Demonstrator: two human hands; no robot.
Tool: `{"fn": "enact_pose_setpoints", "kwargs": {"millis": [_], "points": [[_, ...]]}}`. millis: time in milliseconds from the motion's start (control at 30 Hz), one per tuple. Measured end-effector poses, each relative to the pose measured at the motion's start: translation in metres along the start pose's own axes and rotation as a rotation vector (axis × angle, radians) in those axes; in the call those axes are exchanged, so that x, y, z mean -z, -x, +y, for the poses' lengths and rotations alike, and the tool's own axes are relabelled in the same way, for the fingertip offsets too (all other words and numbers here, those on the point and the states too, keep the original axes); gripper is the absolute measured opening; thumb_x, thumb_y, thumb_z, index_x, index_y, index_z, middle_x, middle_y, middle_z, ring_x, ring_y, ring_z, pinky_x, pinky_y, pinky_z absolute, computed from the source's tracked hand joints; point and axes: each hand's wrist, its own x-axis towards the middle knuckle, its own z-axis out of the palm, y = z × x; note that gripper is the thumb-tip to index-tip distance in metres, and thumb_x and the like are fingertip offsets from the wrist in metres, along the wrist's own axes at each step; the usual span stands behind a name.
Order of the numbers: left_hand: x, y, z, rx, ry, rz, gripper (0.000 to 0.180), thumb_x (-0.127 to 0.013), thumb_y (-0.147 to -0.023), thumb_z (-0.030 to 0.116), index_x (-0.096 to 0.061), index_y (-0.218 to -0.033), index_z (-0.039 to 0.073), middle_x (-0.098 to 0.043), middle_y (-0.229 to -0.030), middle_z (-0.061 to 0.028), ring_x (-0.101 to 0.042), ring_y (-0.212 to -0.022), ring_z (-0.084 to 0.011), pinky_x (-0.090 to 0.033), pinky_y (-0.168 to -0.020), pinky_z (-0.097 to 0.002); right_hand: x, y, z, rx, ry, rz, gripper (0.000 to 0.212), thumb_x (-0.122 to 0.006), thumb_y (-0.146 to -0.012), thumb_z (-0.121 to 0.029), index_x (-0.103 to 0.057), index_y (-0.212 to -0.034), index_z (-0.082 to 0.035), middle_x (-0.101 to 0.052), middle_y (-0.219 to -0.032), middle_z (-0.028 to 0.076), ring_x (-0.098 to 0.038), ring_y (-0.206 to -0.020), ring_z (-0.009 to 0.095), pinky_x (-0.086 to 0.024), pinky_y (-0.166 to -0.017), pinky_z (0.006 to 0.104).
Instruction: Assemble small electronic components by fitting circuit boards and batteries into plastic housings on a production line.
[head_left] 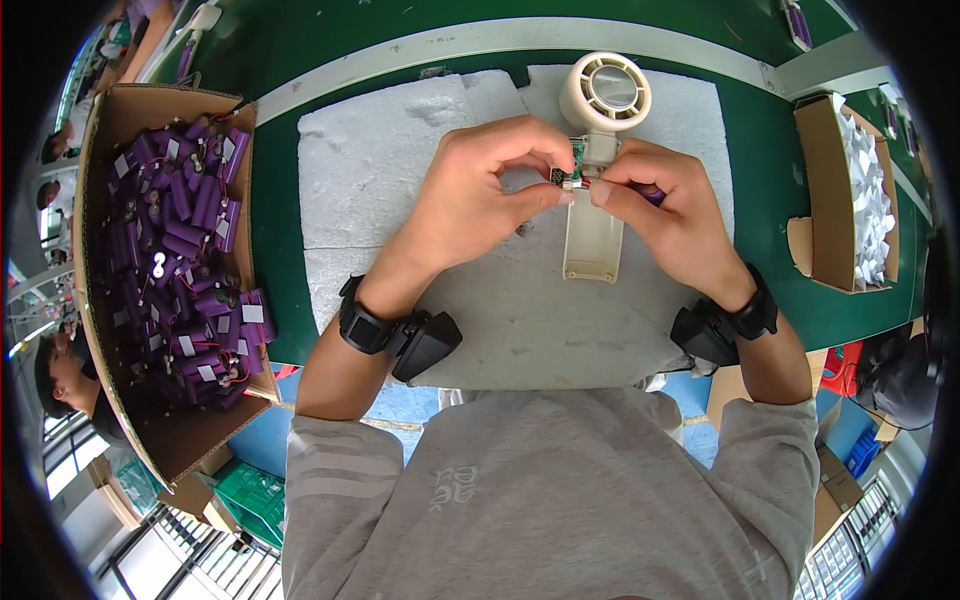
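Observation:
A cream handheld fan [592, 240] lies on a pale foam mat, its round head pointing away from me and its handle opened toward me. At the neck sits a small green circuit board [577, 152]. My left hand [500, 180] pinches at the board's lower end, beside a small white connector [572, 183]. With thumb and forefinger pressed together, my right hand [665, 195] grips the thin red wires [587, 182] next to it. A purple battery [651, 195] shows partly under the right hand's fingers; the rest of it is hidden.
On the left stands a cardboard box [90, 300] heaped with wired purple battery packs [185, 240]. A smaller box [830, 200] of white pieces [868, 200] is at the right. The foam mat [370, 170] covers the green bench [275, 200]. Other people sit at far left.

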Motion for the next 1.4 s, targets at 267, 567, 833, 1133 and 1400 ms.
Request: {"fn": "enact_pose_setpoints", "kwargs": {"millis": [267, 567, 833, 1133, 1400], "points": [[-0.002, 0.0, 0.001, -0.009, -0.096, -0.007, 0.028, -0.07, -0.075, -0.009, -0.066, -0.1, 0.001, -0.069, -0.09, -0.0063, -0.066, -0.079, -0.0143, -0.056, -0.075, -0.0264, -0.001, 0.0, -0.004, 0.012, 0.049, -0.033, 0.007, -0.065, -0.086, -0.002, -0.065, -0.085, 0.005, -0.053, -0.074, 0.003, -0.043, -0.06, 0.008, -0.032, -0.053, 0.0247], [-0.007, -0.001, -0.002, -0.05, -0.152, 0.081, 0.037, -0.066, -0.074, -0.003, -0.068, -0.11, 0.006, -0.071, -0.093, -0.0094, -0.069, -0.079, -0.0166, -0.055, -0.074, -0.0282, -0.011, 0.004, 0.001, 0.303, 0.295, 0.117, 0.011, -0.065, -0.086, -0.003, -0.063, -0.096, 0.0, -0.057, -0.084, 0.008, -0.052, -0.062, 0.015, -0.042, -0.055, 0.0264], [-0.01, 0.001, 0.008, 0.046, -0.222, 0.074, 0.038, -0.062, -0.078, -0.008, -0.065, -0.114, 0.001, -0.069, -0.101, -0.0069, -0.066, -0.086, -0.0128, -0.054, -0.082, -0.028, -0.016, -0.001, -0.013, 0.285, 0.5, 0.286, 0.033, -0.075, -0.077, -0.003, -0.059, -0.105, -0.004, -0.06, -0.093, 0.01, -0.059, -0.068, 0.019, -0.049, -0.06, 0.0281], [-0.009, 0.001, -0.006, -0.023, -0.061, 0.163, 0.027, -0.07, -0.073, 0.001, -0.07, -0.1, 0.003, -0.071, -0.088, -0.0105, -0.07, -0.075, -0.02, -0.057, -0.07, -0.0291, -0.012, -0.003, -0.004, 0.372, 0.596, 0.308, 0.031, -0.08, -0.072, -0.006, -0.064, -0.099, -0.003, -0.063, -0.095, 0.011, -0.065, -0.073, 0.022, -0.054, -0.062, 0.0292], [-0.009, 0.0, -0.006, -0.111, -0.216, 0.187, 0.022, -0.071, -0.072, 0.004, -0.073, -0.094, 0.004, -0.071, -0.084, -0.0115, -0.069, -0.069, -0.0225, -0.057, -0.065, -0.0288, -0.012, -0.004, -0.005, 0.34, 0.598, 0.344, 0.038, -0.081, -0.068, -0.004, -0.067, -0.103, -0.003, -0.065, -0.09, 0.009, -0.063, -0.071, 0.017, -0.052, -0.06, 0.0268]]}}
